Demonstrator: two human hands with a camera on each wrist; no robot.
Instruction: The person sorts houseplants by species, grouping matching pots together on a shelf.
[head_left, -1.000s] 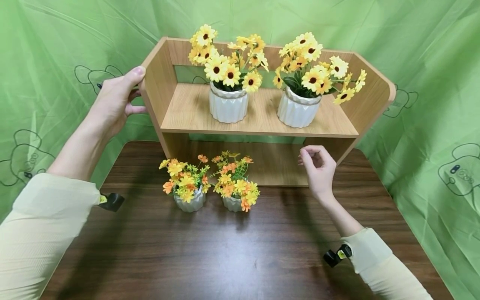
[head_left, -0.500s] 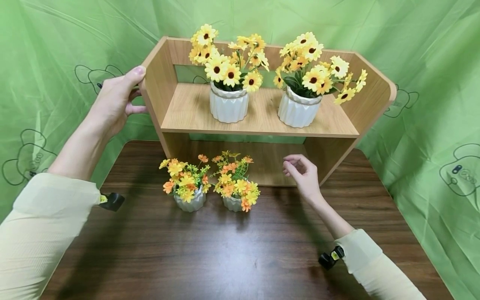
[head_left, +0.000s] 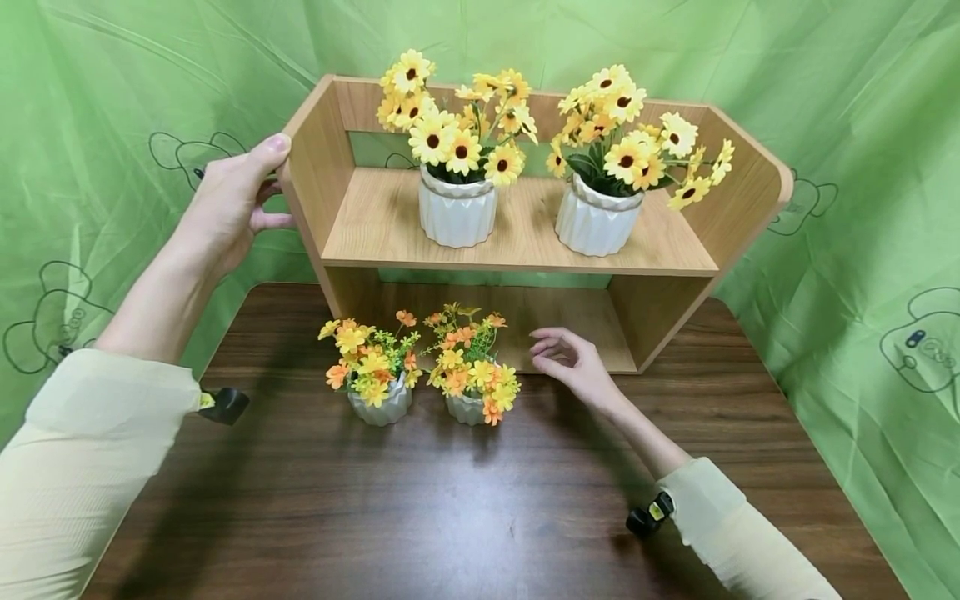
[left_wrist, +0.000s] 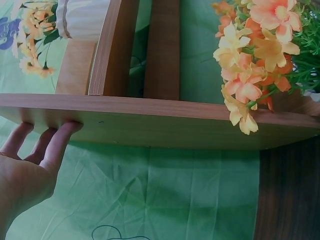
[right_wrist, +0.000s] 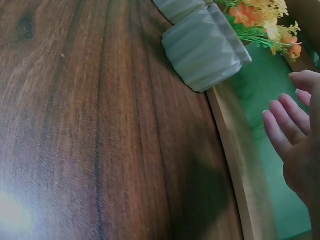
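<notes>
At the wooden shelf's (head_left: 517, 268) left side panel, my left hand (head_left: 225, 204) rests its thumb on the front edge. Its fingertips press the panel's outer face in the left wrist view. My right hand (head_left: 576, 367), loosely curved and holding nothing, hovers before the lower tier. Just left of it stands a small pot of orange and yellow flowers (head_left: 468, 367) on the table. A second such flower pot (head_left: 378, 404) stands beside that one. In the right wrist view, a white fluted pot (right_wrist: 205, 50) appears beyond my fingers.
On the upper tier stand two white pots with yellow daisies, the left pot (head_left: 457, 212) and the right pot (head_left: 598, 218). The dark wooden table (head_left: 420, 508) carries the shelf. A green curtain (head_left: 847, 125) hangs close around the back and sides.
My right hand has moved left and a little down, from the shelf's right part toward the nearer orange and yellow flower pot. My left hand and the pots have stayed put.
</notes>
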